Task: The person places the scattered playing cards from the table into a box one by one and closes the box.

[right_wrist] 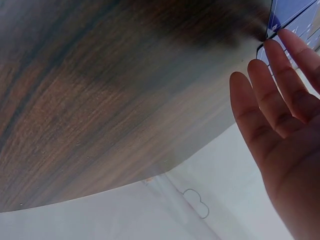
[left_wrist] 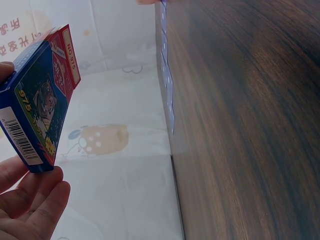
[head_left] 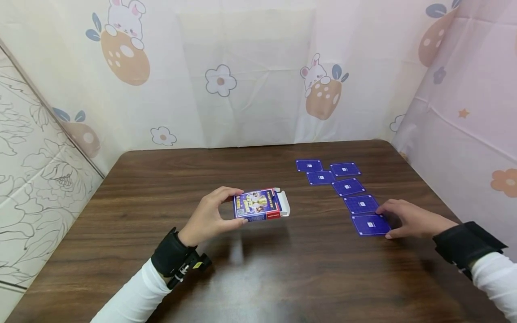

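Observation:
My left hand grips a small card box above the table, thumb on the near side and fingers on the far side. The box is blue and red with a printed picture, and its white end flap stands open toward the right. The left wrist view shows a barcode and a tiger picture on the box. Over at the right, my right hand touches the edge of the nearest blue card, which lies flat. In the right wrist view its fingers are fairly straight.
Several more blue cards, among them one at the far end, lie back side up in a bent row on the dark wooden table. A patterned cloth hangs behind the table and along its right side.

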Action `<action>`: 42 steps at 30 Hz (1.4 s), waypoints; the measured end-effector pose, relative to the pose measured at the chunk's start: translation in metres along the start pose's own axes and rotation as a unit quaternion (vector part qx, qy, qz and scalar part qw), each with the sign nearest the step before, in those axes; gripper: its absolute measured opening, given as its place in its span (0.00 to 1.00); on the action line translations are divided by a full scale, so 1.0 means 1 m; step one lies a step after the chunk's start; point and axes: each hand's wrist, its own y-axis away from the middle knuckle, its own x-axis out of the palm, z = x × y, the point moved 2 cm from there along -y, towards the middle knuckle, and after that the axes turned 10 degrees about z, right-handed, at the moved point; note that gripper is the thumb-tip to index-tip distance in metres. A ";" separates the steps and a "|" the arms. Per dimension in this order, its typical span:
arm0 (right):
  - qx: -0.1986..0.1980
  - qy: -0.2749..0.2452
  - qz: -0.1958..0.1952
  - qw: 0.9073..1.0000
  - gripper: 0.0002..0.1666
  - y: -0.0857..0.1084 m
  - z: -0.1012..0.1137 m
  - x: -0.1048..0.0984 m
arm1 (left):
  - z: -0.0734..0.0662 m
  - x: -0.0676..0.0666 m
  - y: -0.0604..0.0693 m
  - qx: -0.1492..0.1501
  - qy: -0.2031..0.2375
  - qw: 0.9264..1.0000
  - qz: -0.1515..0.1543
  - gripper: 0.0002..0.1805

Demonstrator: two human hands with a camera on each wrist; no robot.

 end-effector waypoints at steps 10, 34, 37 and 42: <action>0.004 -0.016 0.004 1.000 0.29 -0.006 -0.003 -0.002 | 0.000 0.001 -0.001 -0.002 0.004 1.000 0.002 0.33; 0.007 -0.041 -0.004 0.999 0.31 -0.007 -0.004 -0.002 | 0.002 0.002 -0.002 0.004 0.005 1.000 0.005 0.33; 0.008 -0.051 -0.021 0.998 0.25 -0.005 -0.005 -0.001 | 0.002 0.002 -0.002 0.003 0.005 1.000 0.006 0.33; 0.016 -0.080 -0.048 0.996 0.11 -0.002 -0.005 -0.004 | 0.002 0.001 -0.002 0.006 0.008 1.000 0.006 0.33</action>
